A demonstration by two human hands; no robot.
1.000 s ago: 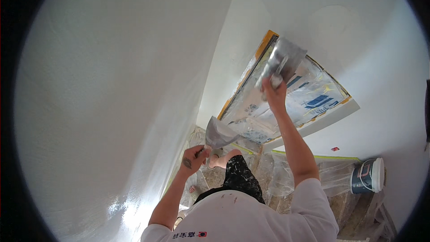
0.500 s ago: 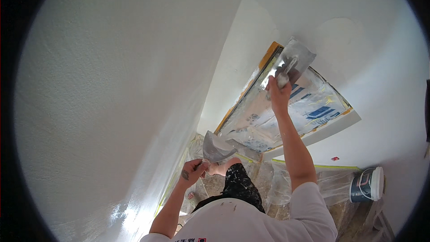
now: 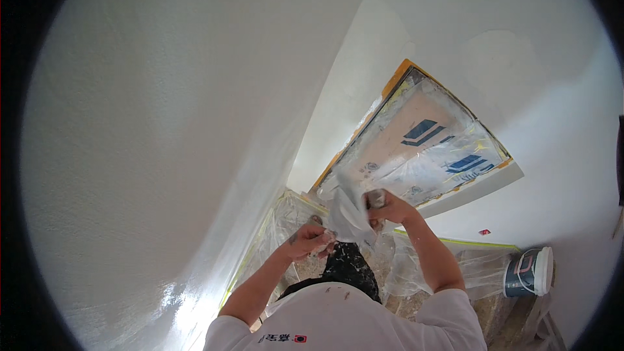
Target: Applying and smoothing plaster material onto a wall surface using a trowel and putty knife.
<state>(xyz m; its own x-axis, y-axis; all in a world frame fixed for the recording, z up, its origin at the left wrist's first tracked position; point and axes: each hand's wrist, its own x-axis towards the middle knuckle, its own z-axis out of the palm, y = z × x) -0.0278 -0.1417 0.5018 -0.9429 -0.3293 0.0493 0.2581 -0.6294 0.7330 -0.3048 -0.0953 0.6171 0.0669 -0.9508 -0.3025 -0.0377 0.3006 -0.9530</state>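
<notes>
My left hand point(image 3: 311, 240) is closed around the handle of a broad putty knife point(image 3: 346, 222), whose grey blade points up and to the right. Close beside it, my right hand point(image 3: 390, 208) grips a plastering trowel point(image 3: 376, 199) by its whitish handle. The trowel's blade is tilted steeply and smeared by motion. Both blades meet or overlap in front of my body; whether they touch I cannot tell. Pale smears of filler show on my left fingers.
A recessed wall opening point(image 3: 422, 136) ahead is covered in plastic film, with orange tape along its edge. White walls point(image 3: 162, 91) rise at left and right. Plastic sheeting point(image 3: 478, 270) lines the floor edge, with a lidded bucket point(image 3: 530, 273) at right.
My right hand has brought the trowel down and left, from the covered opening's upper end to the putty knife. My left hand has shifted slightly right with the putty knife.
</notes>
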